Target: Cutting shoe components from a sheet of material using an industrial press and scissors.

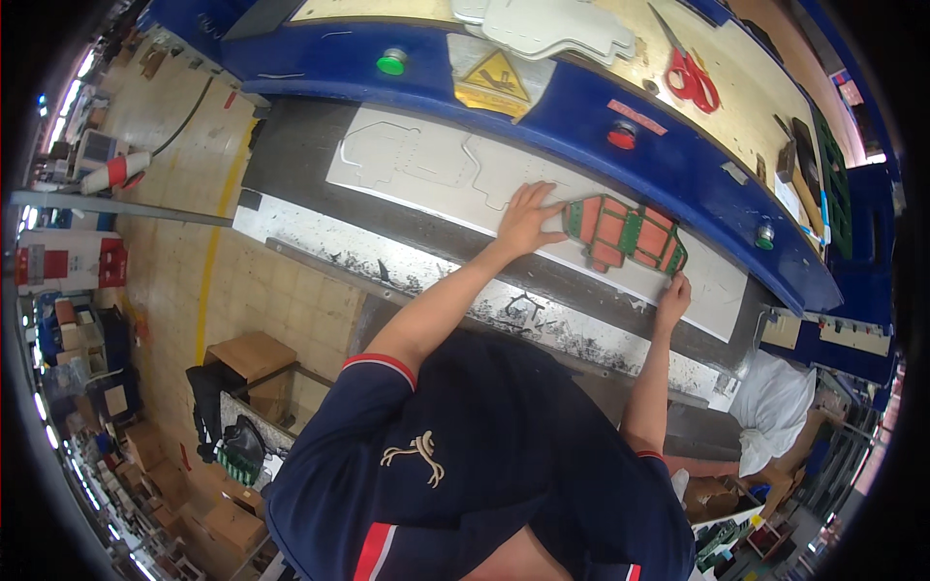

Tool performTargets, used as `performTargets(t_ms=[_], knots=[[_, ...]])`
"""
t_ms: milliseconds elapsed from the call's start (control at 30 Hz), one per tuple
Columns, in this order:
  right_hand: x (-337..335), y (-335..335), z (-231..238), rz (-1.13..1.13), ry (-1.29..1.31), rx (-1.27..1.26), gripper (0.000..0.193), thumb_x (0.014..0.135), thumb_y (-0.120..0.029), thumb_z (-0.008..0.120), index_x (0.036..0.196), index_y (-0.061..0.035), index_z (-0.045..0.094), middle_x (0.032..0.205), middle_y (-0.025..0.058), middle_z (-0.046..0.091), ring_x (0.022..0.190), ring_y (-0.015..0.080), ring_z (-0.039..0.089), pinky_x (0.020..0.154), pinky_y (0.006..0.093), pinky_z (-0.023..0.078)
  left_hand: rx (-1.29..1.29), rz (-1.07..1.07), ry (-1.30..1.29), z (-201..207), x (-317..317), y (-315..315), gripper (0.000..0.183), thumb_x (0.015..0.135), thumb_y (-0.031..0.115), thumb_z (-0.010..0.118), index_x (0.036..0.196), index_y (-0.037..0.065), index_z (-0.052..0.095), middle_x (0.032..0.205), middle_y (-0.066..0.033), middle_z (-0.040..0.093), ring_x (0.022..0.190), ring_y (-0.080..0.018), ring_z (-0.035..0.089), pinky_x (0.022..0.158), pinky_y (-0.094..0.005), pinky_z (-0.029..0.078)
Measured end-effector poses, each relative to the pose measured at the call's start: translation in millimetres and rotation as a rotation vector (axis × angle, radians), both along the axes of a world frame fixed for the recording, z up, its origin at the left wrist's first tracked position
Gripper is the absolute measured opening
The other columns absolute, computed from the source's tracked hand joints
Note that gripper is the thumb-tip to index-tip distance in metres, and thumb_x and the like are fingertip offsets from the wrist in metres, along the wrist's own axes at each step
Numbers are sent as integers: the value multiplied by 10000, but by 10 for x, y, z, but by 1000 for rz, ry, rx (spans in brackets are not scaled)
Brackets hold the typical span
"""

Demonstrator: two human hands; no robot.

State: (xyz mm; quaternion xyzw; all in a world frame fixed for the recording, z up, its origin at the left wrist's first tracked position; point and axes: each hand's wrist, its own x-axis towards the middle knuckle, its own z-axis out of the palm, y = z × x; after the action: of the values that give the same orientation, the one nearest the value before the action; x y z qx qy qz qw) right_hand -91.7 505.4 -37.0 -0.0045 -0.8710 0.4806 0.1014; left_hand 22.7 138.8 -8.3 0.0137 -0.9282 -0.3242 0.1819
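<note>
A green-framed cutting die (632, 234) with reddish-pink pads lies on a pale sheet (387, 179) on the dark press bed. My left hand (526, 223) rests on the sheet at the die's left end, fingers spread, thumb reaching its edge. At the die's lower right corner, my right hand (675, 293) is closed with its fingertips on the rim. Left of the die, cut outlines and rows of small marks show in the sheet. The part of the sheet beneath the die is hidden.
The blue press beam (562, 107) spans just beyond the sheet, carrying a green button (391, 62) and a red button (621, 136). On top lie stacked pale cut pieces (552, 27), red-handled scissors (692, 82) and a hammer (796, 174). A scuffed metal edge (407, 254) runs nearer me.
</note>
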Motion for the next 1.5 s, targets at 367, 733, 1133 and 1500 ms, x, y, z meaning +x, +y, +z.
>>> performTargets(t_ms=[367, 733, 1133, 1500], knots=[[-11, 7, -12, -10, -4, 16, 363, 1001, -302, 506, 1010, 37, 637, 874, 106, 632, 815, 179, 545, 773, 315, 437, -26, -3, -20, 37, 38, 10, 613, 744, 462, 741, 1263, 163, 613, 1435, -133, 410, 1383, -307, 307, 1167, -477, 185], [-54, 66, -26, 36, -36, 65, 394, 1008, -330, 488, 1005, 36, 634, 894, 117, 644, 830, 192, 560, 784, 320, 441, -60, 4, -6, -31, 33, 2, 643, 758, 486, 720, 1296, 161, 583, 1436, -142, 409, 1381, -315, 310, 1170, -477, 181], [-65, 38, -16, 35, -27, 10, 390, 1004, -329, 492, 991, 36, 629, 882, 100, 643, 804, 177, 540, 769, 308, 436, -41, 0, -17, -22, 42, 1, 639, 759, 479, 724, 1293, 160, 579, 1439, -137, 409, 1388, -304, 304, 1177, -478, 173], [-52, -22, 13, 6, -72, 14, 356, 1006, -282, 492, 1035, 42, 637, 968, 144, 663, 897, 204, 594, 835, 315, 451, 118, -71, -18, -21, 44, -112, 609, 714, 330, 789, 1267, 143, 617, 1450, -177, 409, 1382, -355, 327, 1171, -495, 193]])
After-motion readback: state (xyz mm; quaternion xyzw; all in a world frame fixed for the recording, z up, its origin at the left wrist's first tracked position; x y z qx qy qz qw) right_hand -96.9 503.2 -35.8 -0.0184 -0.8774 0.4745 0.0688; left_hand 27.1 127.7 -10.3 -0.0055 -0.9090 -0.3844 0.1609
